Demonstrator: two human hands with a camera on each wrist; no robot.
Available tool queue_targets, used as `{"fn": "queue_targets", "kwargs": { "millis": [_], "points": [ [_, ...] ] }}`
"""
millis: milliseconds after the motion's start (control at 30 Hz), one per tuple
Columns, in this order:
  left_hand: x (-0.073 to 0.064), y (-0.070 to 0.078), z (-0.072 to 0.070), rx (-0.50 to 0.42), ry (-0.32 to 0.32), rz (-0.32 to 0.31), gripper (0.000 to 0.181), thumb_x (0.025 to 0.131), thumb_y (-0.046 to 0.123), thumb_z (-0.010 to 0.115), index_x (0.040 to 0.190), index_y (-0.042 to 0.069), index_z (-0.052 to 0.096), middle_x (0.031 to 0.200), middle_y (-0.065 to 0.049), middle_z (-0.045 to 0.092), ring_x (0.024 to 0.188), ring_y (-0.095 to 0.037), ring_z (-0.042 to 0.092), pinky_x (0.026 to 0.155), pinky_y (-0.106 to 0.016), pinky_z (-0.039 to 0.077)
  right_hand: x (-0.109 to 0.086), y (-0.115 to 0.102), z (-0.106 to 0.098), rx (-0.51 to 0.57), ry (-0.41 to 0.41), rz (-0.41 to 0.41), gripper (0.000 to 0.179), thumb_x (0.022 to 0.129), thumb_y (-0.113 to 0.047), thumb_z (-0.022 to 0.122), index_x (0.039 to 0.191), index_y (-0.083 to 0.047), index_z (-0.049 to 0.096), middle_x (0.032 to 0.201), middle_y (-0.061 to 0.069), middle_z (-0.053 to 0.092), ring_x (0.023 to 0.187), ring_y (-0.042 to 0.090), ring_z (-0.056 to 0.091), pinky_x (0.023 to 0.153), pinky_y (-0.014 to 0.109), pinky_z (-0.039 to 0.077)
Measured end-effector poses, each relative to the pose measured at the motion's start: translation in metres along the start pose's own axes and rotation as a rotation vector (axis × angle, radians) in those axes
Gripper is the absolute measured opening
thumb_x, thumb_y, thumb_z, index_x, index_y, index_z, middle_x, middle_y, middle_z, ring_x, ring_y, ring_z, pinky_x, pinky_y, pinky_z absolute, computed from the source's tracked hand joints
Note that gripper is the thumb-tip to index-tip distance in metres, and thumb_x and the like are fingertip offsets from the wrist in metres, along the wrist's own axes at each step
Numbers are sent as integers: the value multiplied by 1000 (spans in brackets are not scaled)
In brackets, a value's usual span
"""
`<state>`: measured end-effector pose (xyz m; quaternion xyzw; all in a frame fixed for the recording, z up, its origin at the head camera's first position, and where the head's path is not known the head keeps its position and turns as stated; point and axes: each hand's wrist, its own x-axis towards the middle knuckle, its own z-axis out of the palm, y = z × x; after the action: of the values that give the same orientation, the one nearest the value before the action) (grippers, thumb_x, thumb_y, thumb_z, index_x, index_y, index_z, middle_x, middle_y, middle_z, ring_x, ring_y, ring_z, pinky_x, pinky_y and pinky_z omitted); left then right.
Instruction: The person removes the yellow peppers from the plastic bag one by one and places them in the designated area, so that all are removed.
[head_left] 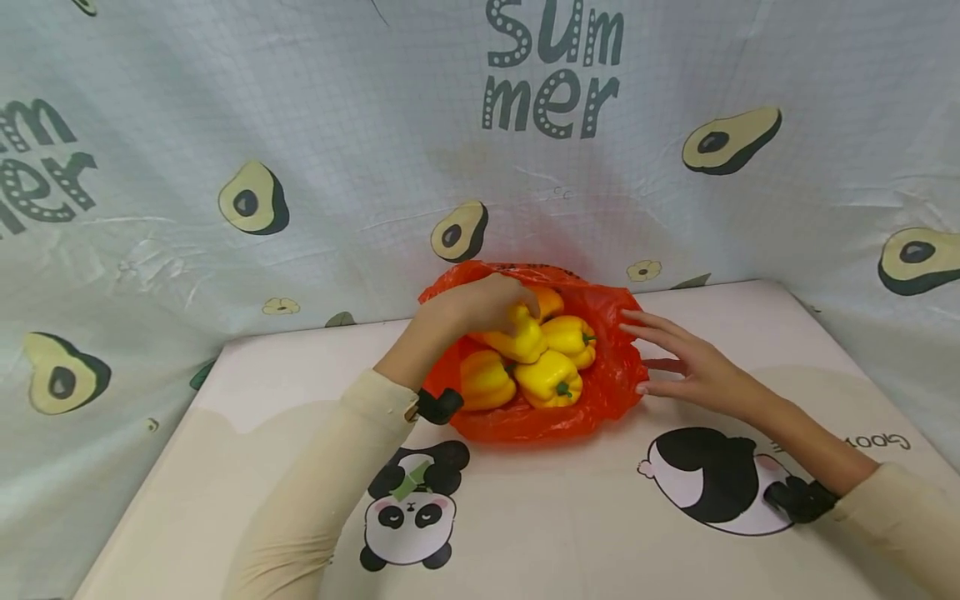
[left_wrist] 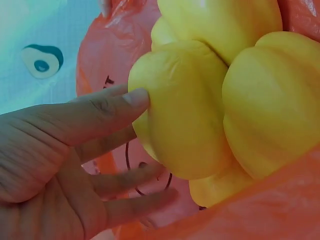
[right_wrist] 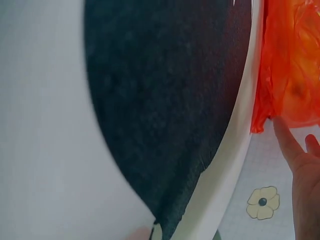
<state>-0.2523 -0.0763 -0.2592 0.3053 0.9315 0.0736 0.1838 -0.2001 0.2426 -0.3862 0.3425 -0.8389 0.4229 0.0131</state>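
Observation:
Several yellow bell peppers [head_left: 549, 379] lie piled in an open red plastic bag [head_left: 510, 429] by the table's far edge. My left hand [head_left: 483, 304] reaches into the bag from the left and pinches one yellow bell pepper [left_wrist: 182, 110] on top of the pile. In the left wrist view, its thumb lies on the pepper's near side, with two fingers partly hidden behind it; the other two stretch out loosely. My right hand [head_left: 693, 367] has its fingers spread at the bag's right edge, and a fingertip meets the red plastic in the right wrist view.
The white table [head_left: 570, 533] bears printed pandas [head_left: 408, 525] and other black-and-white animal figures. Close behind the bag hangs a pale sheet [head_left: 360, 167] printed with avocados, flowers and lettering. Dark wrist straps [head_left: 802, 498] sit at the cuffs.

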Motion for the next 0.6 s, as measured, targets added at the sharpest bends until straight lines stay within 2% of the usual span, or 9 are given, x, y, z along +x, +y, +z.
{"fn": "queue_targets", "kwargs": {
  "millis": [200,367,467,600],
  "points": [
    [5,-14,0,-92,-43,1,38,95,13,72,132,23,67,141,0,57,131,-21,47,113,-37,40,-2,-3,1,14,13,36,82,85,-12,83,156,-16,41,162,12,33,135,-15,32,89,45,57],
    [9,-23,0,-187,-78,-2,41,94,19,74,133,24,65,140,1,55,126,-21,47,110,-37,42,0,-5,2,13,45,40,79,85,-11,82,155,-17,44,160,9,36,137,-13,31,86,28,58],
    [10,-25,0,-199,-87,11,46,91,22,77,135,23,64,139,1,56,126,-21,47,109,-38,43,0,-7,3,5,53,47,75,87,-12,80,154,-18,46,159,8,38,138,-11,30,86,21,55],
    [11,-25,-1,-182,-94,35,50,88,24,80,135,24,63,138,1,57,127,-21,47,111,-38,42,-2,-10,0,-2,63,50,73,89,-14,79,153,-21,46,159,6,39,137,-11,31,85,21,56]
  ]
}}
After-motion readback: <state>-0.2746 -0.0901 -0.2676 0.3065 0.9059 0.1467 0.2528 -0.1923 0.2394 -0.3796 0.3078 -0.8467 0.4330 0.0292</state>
